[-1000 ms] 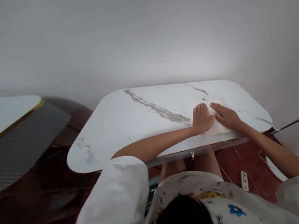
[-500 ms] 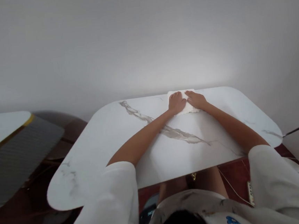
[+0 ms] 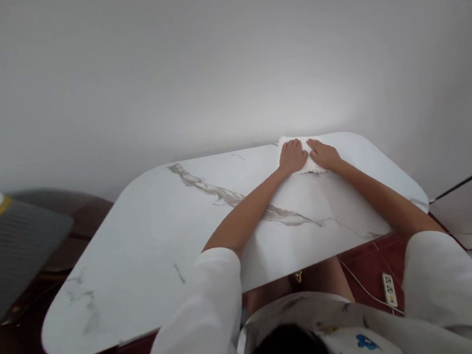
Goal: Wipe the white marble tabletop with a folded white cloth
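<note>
A white cloth [image 3: 310, 165] lies flat at the far edge of a white marbled table [image 3: 142, 235], close to the wall. My left hand [image 3: 293, 156] presses on the left part of the cloth, its fingers laid over it toward the wall. On the right part rests my right hand [image 3: 324, 154], fingers pointing left and touching the cloth. The two hands are a little apart, with cloth showing between them.
Behind the table rises a plain grey wall [image 3: 209, 63]. At the left is another white table with a yellow edge [image 3: 1, 208] and a grey ribbed panel [image 3: 22, 245]. A power strip [image 3: 389, 290] and a cable lie on the red floor.
Both hands and the cloth have moved right along the table's far edge. The view has shifted too, so more of the table's left end and the power strip shows.
</note>
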A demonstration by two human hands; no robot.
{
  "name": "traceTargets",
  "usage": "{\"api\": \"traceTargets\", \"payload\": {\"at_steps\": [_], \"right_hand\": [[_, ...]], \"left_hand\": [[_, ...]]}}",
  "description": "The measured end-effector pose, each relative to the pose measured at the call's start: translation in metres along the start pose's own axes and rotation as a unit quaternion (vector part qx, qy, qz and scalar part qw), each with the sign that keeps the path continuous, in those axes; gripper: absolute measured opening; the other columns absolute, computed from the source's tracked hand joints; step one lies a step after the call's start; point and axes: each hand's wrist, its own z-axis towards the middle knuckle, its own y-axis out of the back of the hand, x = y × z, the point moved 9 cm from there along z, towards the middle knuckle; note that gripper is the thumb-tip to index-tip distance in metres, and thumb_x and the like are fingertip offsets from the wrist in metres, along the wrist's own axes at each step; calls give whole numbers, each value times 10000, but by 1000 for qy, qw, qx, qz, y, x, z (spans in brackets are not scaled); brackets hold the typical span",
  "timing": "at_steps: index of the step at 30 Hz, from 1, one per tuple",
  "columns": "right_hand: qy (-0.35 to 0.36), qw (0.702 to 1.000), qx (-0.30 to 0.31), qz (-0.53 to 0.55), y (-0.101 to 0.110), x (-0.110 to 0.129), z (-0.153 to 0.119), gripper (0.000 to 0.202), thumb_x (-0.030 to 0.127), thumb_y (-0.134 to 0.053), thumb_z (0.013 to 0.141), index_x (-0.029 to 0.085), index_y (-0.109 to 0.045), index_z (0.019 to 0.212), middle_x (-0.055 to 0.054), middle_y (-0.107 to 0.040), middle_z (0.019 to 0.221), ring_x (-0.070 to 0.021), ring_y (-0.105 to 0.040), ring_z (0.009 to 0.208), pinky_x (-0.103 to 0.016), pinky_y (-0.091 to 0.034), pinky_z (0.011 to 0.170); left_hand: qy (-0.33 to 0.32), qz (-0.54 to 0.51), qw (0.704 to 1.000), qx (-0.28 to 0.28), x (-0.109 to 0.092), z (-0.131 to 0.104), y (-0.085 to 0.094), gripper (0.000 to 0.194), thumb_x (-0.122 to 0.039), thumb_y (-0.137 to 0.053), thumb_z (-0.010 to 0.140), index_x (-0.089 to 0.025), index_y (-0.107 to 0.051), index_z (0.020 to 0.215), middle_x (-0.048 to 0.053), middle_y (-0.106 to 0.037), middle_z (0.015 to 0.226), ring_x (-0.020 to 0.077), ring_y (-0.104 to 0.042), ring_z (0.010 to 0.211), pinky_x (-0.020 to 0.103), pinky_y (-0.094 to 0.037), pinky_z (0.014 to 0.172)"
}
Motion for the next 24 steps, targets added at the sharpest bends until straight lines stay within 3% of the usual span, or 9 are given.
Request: {"api": "traceTargets", "payload": {"at_steps": [5, 10, 14, 18, 21, 24], "right_hand": [[19, 1000, 3, -21, 12, 27, -67, 544, 220, -352, 927, 150, -426, 1461, -70, -424, 1522, -222, -387, 1404, -400, -408, 1100], [61, 998, 22, -5, 27, 61, -140, 559, 221, -383, 910, 195, -433, 1466, -35, -435, 1512, -217, -399, 1397, -411, -436, 1080], [78, 996, 25, 22, 39, 58, -195, 596, 230, -404, 896, 258, -397, 1491, 0, -431, 1508, -227, -393, 1398, -444, -458, 1065], [66, 998, 3, 10, 52, 25, -231, 587, 229, -393, 899, 273, -411, 1484, 11, -448, 1495, -205, -401, 1392, -425, -439, 1094], [28, 999, -7, -26, 59, -12, -235, 558, 233, -385, 902, 245, -457, 1455, -9, -477, 1477, -216, -442, 1366, -423, -469, 1064], [-8, 998, -12, -60, 62, -45, -216, 534, 230, -372, 912, 203, -480, 1435, -50, -499, 1461, -240, -476, 1341, -449, -463, 1063]], "left_hand": [[11, -12, 999, 30, -27, -64, 13, 469, -254, -331, 946, -54, -470, 1346, 171, -475, 1460, 259, -399, 1365, 393, -236, 1167], [98, -65, 988, 105, -49, -140, 29, 566, -282, -411, 897, -108, -391, 1435, 125, -376, 1549, 239, -301, 1447, 396, -199, 1205], [111, -113, 979, 130, -85, -181, 36, 644, -306, -466, 853, -135, -356, 1464, 112, -349, 1566, 232, -266, 1469, 391, -199, 1210], [72, -146, 978, 127, -131, -184, 27, 672, -345, -477, 851, -108, -346, 1466, 137, -351, 1561, 249, -264, 1469, 385, -197, 1209], [48, -166, 979, 109, -160, -159, 16, 618, -347, -420, 895, -89, -354, 1453, 151, -368, 1549, 237, -283, 1461, 370, -194, 1210], [40, -174, 981, 80, -174, -122, 9, 526, -316, -376, 925, -102, -399, 1405, 147, -430, 1506, 232, -338, 1427, 366, -219, 1196]]}}
